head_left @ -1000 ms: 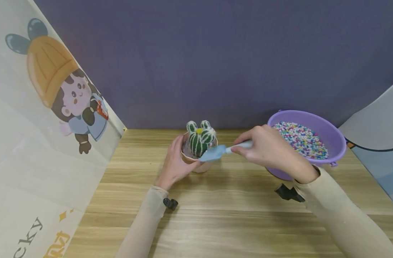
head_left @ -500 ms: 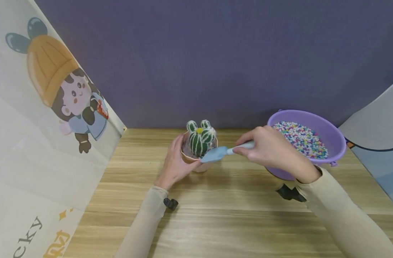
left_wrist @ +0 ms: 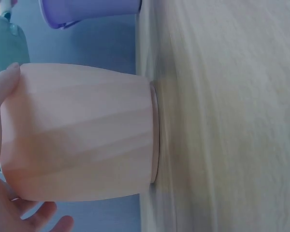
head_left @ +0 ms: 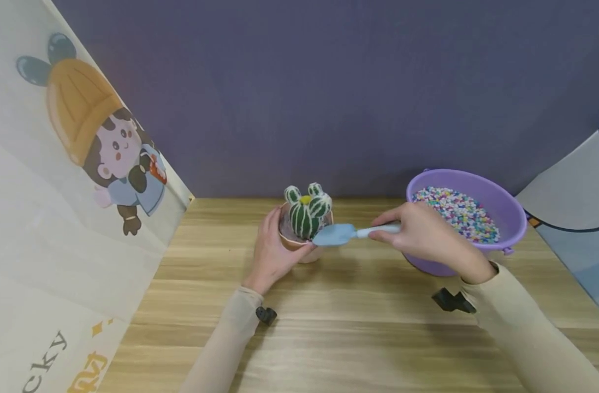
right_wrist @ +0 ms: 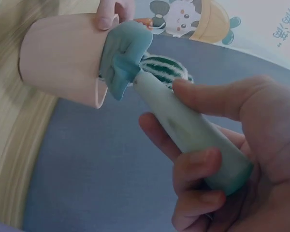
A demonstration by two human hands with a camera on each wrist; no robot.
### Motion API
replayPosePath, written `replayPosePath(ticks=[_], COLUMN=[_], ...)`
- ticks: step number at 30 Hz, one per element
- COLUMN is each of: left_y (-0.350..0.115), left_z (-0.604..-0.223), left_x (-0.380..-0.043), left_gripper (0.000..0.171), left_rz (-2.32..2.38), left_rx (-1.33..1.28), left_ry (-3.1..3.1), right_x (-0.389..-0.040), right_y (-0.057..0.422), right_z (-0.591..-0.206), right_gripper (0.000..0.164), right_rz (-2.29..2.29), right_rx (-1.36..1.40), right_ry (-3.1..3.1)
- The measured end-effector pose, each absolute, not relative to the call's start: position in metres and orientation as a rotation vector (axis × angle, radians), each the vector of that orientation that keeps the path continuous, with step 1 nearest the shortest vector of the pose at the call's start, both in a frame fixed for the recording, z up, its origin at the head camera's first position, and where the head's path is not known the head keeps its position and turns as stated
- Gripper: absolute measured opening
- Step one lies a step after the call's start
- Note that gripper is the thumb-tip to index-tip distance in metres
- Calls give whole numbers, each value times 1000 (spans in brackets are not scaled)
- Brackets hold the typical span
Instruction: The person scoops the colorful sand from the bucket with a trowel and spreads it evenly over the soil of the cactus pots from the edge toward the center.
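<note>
In the head view my left hand (head_left: 271, 256) holds the rim of a pale pink flower pot (head_left: 311, 255), thumb on the near side and fingers round the far left. The pot stands upright on the table, as the left wrist view shows, and a green-and-white striped cactus (head_left: 303, 220) with a yellow tip rises from it. My right hand (head_left: 421, 232) grips the pale handle of a small blue trowel (head_left: 334, 234). The trowel's blade overlaps the pot's right rim, near my left thumb. In the right wrist view the back of the blade (right_wrist: 128, 46) hides part of the cactus.
A purple bucket (head_left: 512, 221) stands at the right, behind my right hand, with many small coloured beads (head_left: 458, 213) inside. The wooden table (head_left: 358, 327) meets a dark blue wall (head_left: 299, 98) at the back. A cartoon-printed panel (head_left: 34, 218) borders the left side.
My right hand has drawn the trowel a little to the right, and its blade now covers less of the pot. The left hand keeps its hold on the pot; the head view has shifted slightly.
</note>
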State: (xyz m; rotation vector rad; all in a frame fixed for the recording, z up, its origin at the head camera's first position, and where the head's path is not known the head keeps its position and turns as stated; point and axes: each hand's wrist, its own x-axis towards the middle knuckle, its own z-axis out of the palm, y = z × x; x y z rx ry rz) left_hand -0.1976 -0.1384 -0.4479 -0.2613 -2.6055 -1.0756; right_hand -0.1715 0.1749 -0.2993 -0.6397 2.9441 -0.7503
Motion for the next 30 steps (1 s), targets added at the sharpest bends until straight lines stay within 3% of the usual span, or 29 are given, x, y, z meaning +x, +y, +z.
replayPosePath(ticks=[20, 23, 30], left_y=[-133, -129, -119], left_z=[-450, -454, -457], left_x=[-199, -197, -195], left_gripper=[116, 101, 47], left_rz=[-1062, -1063, -1035], left_rx=[-240, -269, -506], left_ry=[-2457, -2295, -1906], right_x=[-166, -165, -162], right_y=[229, 239, 257], right_z=[-324, -325, -325], right_gripper=[18, 18, 17], right_rz=[-926, -983, -1050], right_rx=[-676, -663, -598], right_ry=[3097, 3130, 3212])
